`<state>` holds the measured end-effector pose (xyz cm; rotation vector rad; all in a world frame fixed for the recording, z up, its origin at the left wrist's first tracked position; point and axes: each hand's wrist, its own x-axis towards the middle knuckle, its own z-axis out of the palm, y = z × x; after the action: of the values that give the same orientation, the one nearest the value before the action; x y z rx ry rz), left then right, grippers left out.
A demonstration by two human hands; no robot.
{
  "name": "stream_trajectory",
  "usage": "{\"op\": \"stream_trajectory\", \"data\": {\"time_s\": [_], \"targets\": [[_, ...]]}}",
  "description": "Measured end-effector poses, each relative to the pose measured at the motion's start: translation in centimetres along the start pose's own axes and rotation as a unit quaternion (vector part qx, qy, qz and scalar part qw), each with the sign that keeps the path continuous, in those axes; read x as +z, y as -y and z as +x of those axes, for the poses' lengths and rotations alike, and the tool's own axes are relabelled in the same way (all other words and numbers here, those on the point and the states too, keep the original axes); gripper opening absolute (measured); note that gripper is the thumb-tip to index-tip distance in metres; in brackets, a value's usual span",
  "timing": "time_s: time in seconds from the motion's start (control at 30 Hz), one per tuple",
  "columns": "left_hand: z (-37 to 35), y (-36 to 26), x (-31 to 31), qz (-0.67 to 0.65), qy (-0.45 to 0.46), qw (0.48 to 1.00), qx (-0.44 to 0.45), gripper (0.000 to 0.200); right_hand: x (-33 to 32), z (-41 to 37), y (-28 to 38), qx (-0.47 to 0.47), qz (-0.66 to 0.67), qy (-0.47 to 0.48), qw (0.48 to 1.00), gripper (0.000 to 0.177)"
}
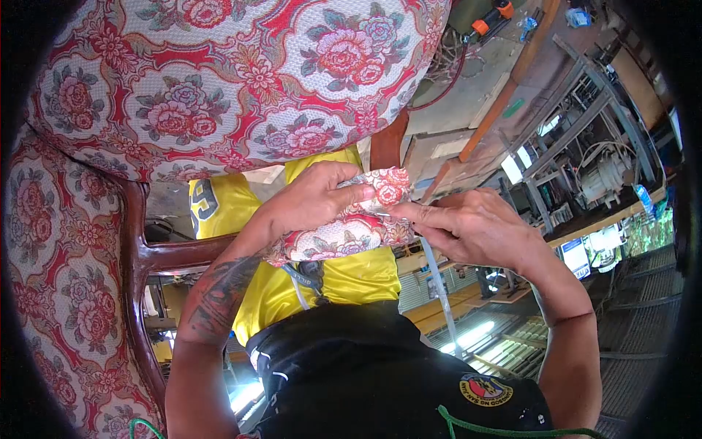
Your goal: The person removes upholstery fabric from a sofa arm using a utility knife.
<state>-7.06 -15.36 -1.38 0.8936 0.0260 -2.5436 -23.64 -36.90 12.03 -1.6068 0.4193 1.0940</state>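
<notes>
A floral-covered armrest pad (340,238) runs across the middle of the view, on the wooden arm (186,255) of an upholstered chair. My left hand (314,197) lies over the pad, its thumb pressing on a flap of floral fabric (393,186) folded up at the pad's end. On the other side, my right hand (472,223) pinches the fabric edge at that end, index finger and thumb close together. The fingertips of my left hand are partly hidden behind the fabric.
The chair's large floral cushion (248,80) fills the upper left, and another floral panel (80,293) stands at far left. An orange-and-black tool (491,20) lies on the floor near a red hose (447,94). Machinery (607,172) and metal framing (599,88) stand at right.
</notes>
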Motion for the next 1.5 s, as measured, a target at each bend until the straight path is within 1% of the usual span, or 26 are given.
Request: {"op": "stream_trajectory", "data": {"time_s": [0.1, 0.17, 0.3, 0.37, 0.4, 0.47, 0.63, 0.77, 0.9, 0.97, 1.1, 1.17, 1.2, 1.23, 1.27, 1.3, 1.37, 1.4, 1.43, 1.5], "targets": [[0.0, -0.2, 0.1, -0.002, -0.001, 1.0, 0.006, 0.029, -0.1, 0.0, 0.1, 0.0, -0.005, -0.002, 1.0, 0.054], [0.0, -0.2, 0.0, 0.0, -0.001, 1.0, 0.009, 0.029, -0.5, 0.0, 0.3, 0.014, -0.02, 0.026, 0.999, 0.058], [0.0, -0.3, -0.2, 0.026, -0.002, 1.0, 0.001, 0.028, -0.6, -0.1, 0.2, 0.011, -0.006, 0.021, 1.0, 0.059], [0.0, -0.5, -0.1, 0.032, -0.003, 0.999, 0.0, 0.028, -0.2, 0.0, -0.2, -0.017, -0.002, -0.022, 1.0, 0.053], [0.0, -0.5, -0.2, 0.028, 0.003, 1.0, 0.001, 0.028, -0.3, 0.0, -0.1, -0.016, -0.003, -0.022, 1.0, 0.053], [0.0, -0.5, -0.3, 0.023, 0.007, 1.0, 0.002, 0.027, -0.4, 0.2, 0.1, -0.002, -0.012, 0.001, 1.0, 0.053], [0.3, 0.2, -0.4, 0.034, 0.006, 0.999, -0.003, 0.027, -0.4, 0.4, 0.1, -0.009, -0.01, 0.006, 1.0, 0.052], [0.2, -0.1, -0.4, 0.031, 0.012, 0.999, -0.001, 0.027, -0.5, 0.4, 0.3, 0.005, -0.025, 0.022, 0.999, 0.051], [-0.2, -0.9, -0.2, 0.021, 0.007, 1.0, 0.003, 0.026, -0.6, 0.2, 0.8, -0.001, -0.041, 0.021, 0.999, 0.051], [-0.3, -1.1, -0.1, 0.011, 0.008, 1.0, 0.005, 0.026, -1.0, 0.3, 1.9, 0.028, -0.069, 0.038, 0.996, 0.053], [-0.3, -0.9, -0.2, 0.042, 0.002, 0.999, 0.016, 0.026, -1.5, -0.2, 2.8, 0.02, -0.092, 0.018, 0.995, 0.058], [-0.4, -0.8, -0.3, 0.062, 0.005, 0.998, 0.014, 0.026, -1.9, -0.6, 2.7, 0.037, -0.079, 0.051, 0.995, 0.056], [-0.2, -0.3, -0.2, 0.036, 0.0, 0.999, 0.025, 0.026, -2.1, -0.6, 2.5, 0.038, -0.083, 0.049, 0.995, 0.056], [-0.3, -0.3, 0.0, 0.01, 0.001, 0.999, 0.032, 0.026, -1.9, -0.8, 2.4, 0.022, -0.085, 0.03, 0.996, 0.055], [-0.4, -0.4, 0.2, 0.009, 0.006, 0.999, 0.03, 0.026, -1.8, -1.0, 2.4, 0.007, -0.085, 0.01, 0.996, 0.054], [-0.6, -0.6, 0.2, -0.006, 0.012, 1.0, 0.022, 0.026, -2.2, -1.2, 2.4, 0.009, -0.085, 0.01, 0.996, 0.054], [-0.8, -1.2, 0.0, -0.021, 0.016, 1.0, 0.014, 0.026, -3.5, -1.4, 1.9, 0.026, -0.041, 0.017, 0.999, 0.053], [-0.9, -1.3, 0.1, -0.025, 0.022, 0.999, 0.004, 0.026, -3.4, -1.6, 1.4, 0.026, 0.021, -0.044, 0.998, 0.053], [-0.9, -1.5, 0.2, -0.029, 0.03, 0.999, -0.005, 0.027, -3.2, -1.7, 1.4, 0.028, 0.022, -0.044, 0.998, 0.053], [-0.6, -1.7, 0.3, -0.028, 0.033, 0.999, 0.004, 0.028, -3.0, -1.6, 1.5, 0.027, 0.073, -0.144, 0.986, 0.058]]}}
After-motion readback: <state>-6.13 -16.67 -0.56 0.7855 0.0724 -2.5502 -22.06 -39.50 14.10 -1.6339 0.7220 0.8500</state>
